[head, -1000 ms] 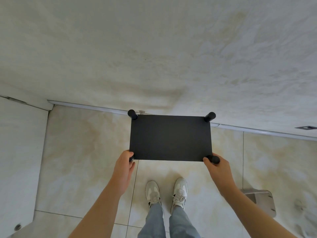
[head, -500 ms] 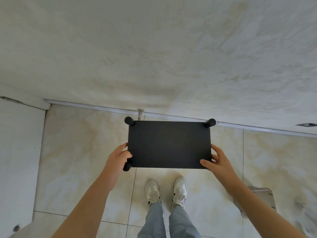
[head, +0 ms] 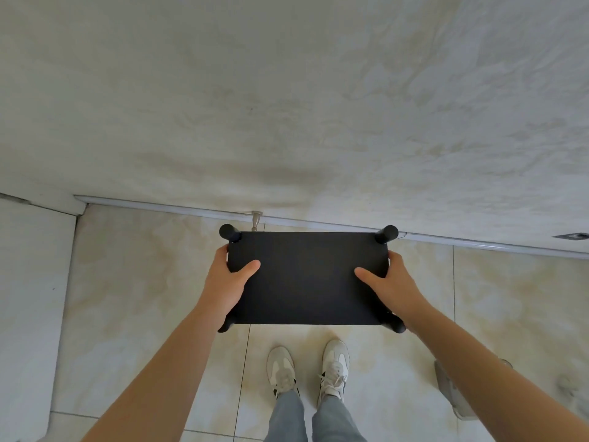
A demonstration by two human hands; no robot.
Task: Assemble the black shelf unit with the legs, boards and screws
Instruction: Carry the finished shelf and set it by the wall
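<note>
While I stand on pale floor tiles [head: 143, 282] facing a marbled wall [head: 287, 106], the black shelf unit [head: 307, 282] is held between my two hands, just short of the wall's base and out in front of my shoes [head: 307, 368]. From above I cannot tell whether its feet are on the floor or hanging clear.

Its top board [head: 306, 247] lies level and looks like a stiff, flat panel with a matt face that should not slide under skin. My left hand [head: 228, 283] clasps the left short edge, with the thumb flat on top and the fingers curled over the side. My right hand [head: 390, 283] mirrors it on the opposite edge.

I judge the unit light enough for this two-sided clasp. Taking it at the middle of each short edge keeps it balanced.

The far left leg [head: 229, 232] and far right leg [head: 387, 234] splay out at the corners, and the near left leg [head: 224, 325] peeks out below my wrist. The legs are round and smooth, so I think they would make poorer handles and could twist on their screws. A small doorstop [head: 256, 218] stands just behind the unit.
</note>
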